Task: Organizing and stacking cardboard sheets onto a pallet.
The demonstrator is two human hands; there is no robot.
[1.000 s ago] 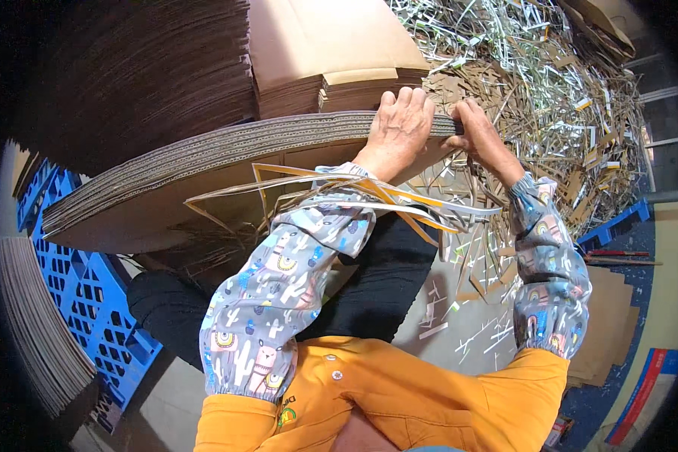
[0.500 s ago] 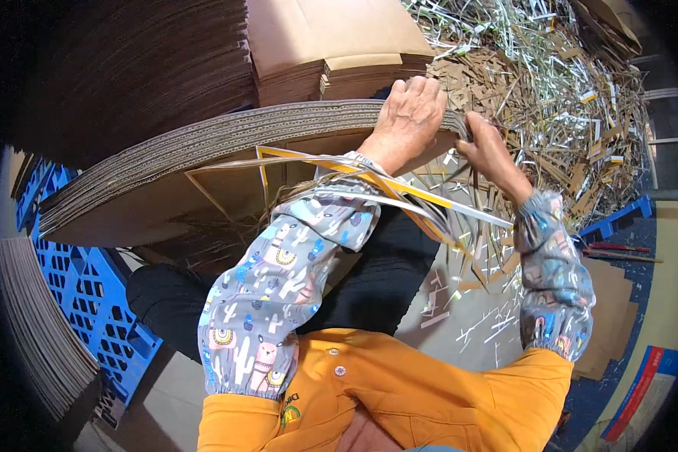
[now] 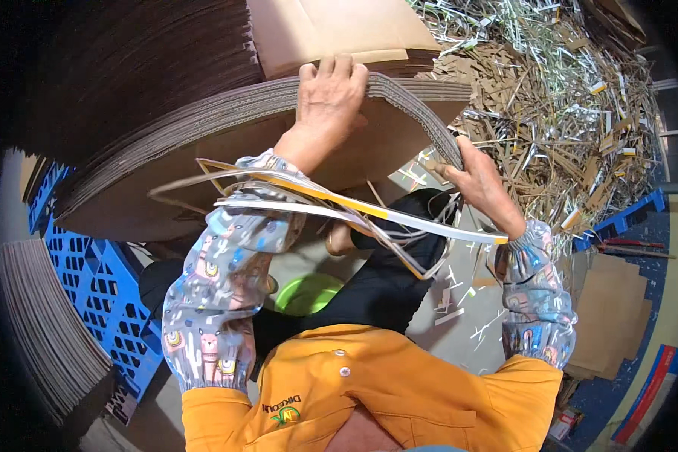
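Observation:
A thick bundle of brown corrugated cardboard sheets [image 3: 181, 162] stands on edge before me, curving across the view. My left hand [image 3: 328, 105] grips its top edge, fingers over the far side and thumb on the near face. To the right, my right hand [image 3: 481, 181] is closed on the end of the near layers, which bend down toward me, apart from the straighter layers behind. A loose tangle of thin white, yellow and brown cardboard strips [image 3: 346, 202] hangs between my forearms, crossing the left sleeve. Where the strips end near my right hand is partly hidden.
Tall cardboard stacks [image 3: 331, 26] rise behind the bundle. A heap of cardboard scraps and paper strips [image 3: 557, 128] fills the back right. A blue plastic pallet [image 3: 90, 290] lies at left, beside another stack [image 3: 45, 309]. A green basin [image 3: 309, 292] sits on the floor below me.
My left hand has slid left along the top edge. The near layers at the right now bend down in my right hand, separated from those behind. The strips have shifted left, and the green basin shows.

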